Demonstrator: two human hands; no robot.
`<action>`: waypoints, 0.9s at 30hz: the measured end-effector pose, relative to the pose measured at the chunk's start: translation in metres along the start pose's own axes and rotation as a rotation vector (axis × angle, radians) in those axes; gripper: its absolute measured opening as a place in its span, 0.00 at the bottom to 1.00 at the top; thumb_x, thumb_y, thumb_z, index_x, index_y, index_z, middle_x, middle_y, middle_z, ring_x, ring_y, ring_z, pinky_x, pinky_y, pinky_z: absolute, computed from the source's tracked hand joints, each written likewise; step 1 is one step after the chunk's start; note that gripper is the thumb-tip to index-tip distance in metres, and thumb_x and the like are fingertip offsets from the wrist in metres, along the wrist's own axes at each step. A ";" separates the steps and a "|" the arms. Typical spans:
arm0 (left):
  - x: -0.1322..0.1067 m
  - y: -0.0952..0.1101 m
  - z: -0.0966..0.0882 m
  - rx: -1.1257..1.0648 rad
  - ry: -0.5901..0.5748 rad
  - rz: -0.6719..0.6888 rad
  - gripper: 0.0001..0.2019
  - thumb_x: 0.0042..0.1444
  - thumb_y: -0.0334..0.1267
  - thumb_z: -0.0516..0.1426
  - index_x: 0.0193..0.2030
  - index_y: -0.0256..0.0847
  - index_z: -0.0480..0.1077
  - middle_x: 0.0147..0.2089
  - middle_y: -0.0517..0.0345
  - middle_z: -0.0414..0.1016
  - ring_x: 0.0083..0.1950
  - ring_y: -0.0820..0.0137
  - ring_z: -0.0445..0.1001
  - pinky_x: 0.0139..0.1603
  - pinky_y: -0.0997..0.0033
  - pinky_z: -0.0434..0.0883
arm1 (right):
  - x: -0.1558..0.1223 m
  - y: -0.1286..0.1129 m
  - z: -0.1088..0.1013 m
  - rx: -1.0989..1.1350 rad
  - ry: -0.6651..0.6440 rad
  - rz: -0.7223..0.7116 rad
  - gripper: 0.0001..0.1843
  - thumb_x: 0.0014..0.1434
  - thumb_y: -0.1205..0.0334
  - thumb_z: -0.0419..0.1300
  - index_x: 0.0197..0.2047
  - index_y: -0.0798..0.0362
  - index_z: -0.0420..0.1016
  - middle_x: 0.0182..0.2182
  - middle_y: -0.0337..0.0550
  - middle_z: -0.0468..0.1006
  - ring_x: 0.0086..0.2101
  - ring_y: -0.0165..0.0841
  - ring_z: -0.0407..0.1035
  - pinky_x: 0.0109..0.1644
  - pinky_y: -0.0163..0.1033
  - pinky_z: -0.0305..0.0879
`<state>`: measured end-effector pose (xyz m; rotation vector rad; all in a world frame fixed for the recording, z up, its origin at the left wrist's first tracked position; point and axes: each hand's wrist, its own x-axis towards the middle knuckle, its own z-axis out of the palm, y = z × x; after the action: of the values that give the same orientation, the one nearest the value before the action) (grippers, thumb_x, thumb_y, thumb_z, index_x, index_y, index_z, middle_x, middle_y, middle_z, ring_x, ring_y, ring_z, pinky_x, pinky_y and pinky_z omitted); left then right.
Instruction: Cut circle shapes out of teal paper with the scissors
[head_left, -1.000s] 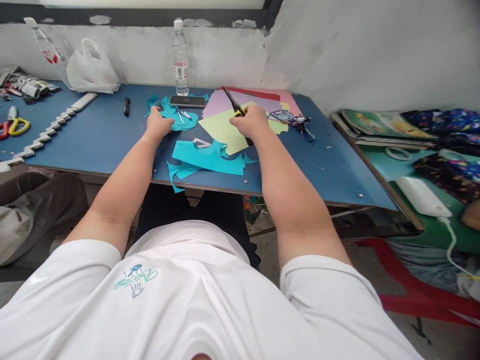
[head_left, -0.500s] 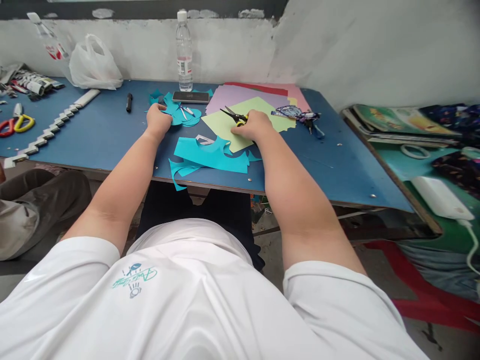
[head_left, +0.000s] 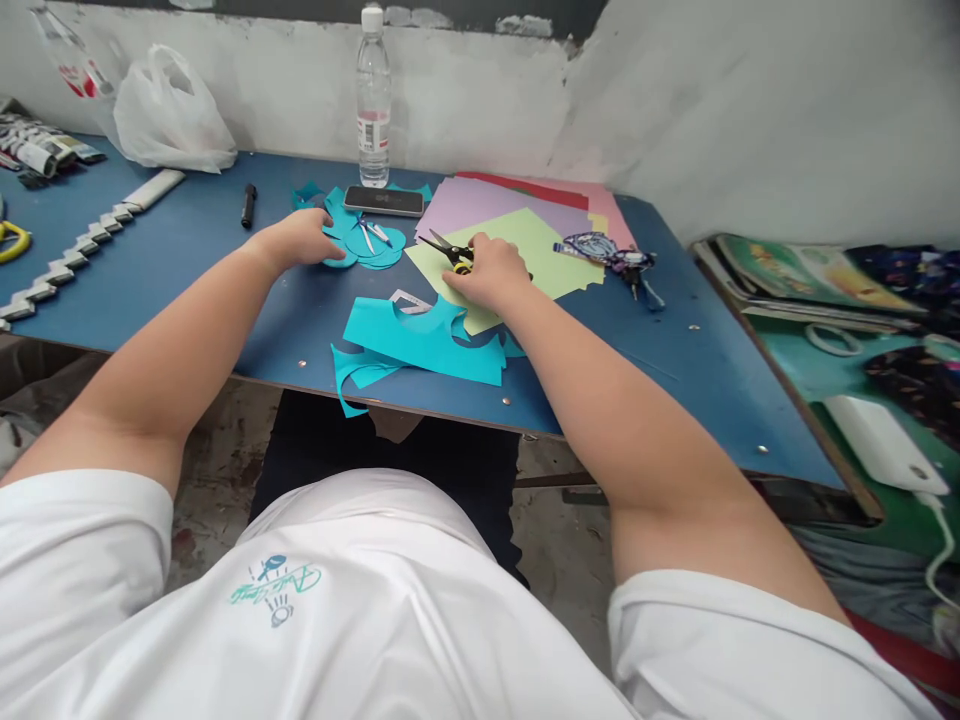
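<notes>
My right hand (head_left: 484, 275) rests on a light green paper sheet (head_left: 540, 245) with its fingers closed over the yellow handles of black scissors (head_left: 444, 248), whose blades point left and lie flat on the sheet. My left hand (head_left: 300, 238) lies on the blue table (head_left: 187, 270) beside a pile of teal paper cut-outs (head_left: 367, 240), fingers curled at the pile's left edge. A large cut teal sheet (head_left: 420, 335) lies at the table's near edge between my arms.
A phone (head_left: 384, 201) and a water bottle (head_left: 373, 95) stand behind the teal pile. Lilac, pink and red sheets (head_left: 480, 200) lie under the green one. Keys on a lanyard (head_left: 611, 252), a black marker (head_left: 247, 205), a white plastic bag (head_left: 169, 115) and folded white paper strip (head_left: 90, 245) are around.
My right hand has brought the scissors down from a raised angle to lie flat on the green sheet. The camera has shifted; my left hand stays by the teal pile.
</notes>
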<state>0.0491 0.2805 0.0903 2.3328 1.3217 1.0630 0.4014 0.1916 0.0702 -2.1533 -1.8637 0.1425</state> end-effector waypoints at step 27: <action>-0.015 0.001 -0.006 -0.099 -0.290 -0.392 0.47 0.38 0.47 0.85 0.68 0.42 0.87 0.69 0.38 0.91 0.69 0.38 0.89 0.74 0.37 0.87 | 0.104 -0.058 0.022 0.364 -0.028 -0.410 0.40 0.63 0.43 0.80 0.71 0.54 0.80 0.65 0.64 0.89 0.64 0.62 0.83 0.69 0.62 0.80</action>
<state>0.0407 0.2664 0.0878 1.9519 1.4864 0.6278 0.3573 0.3040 0.0769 -1.5102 -2.0615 0.3897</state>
